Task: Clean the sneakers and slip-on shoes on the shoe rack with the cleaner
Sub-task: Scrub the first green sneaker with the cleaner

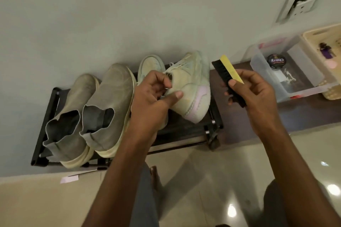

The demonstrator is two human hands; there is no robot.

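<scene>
Left hand (153, 96) grips sneaker (191, 86) collar, seemingly lifted | right hand (252, 94) pinches brush (227, 77)

I can read only one word, "Cherry", printed in white across the dark lid of the round tin (276, 61) that sits inside the clear plastic box (258, 61); the pink label on that box's wall is too blurred.

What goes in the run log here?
left hand: holds sneaker | right hand: holds brush | slip-ons: on rack
</scene>
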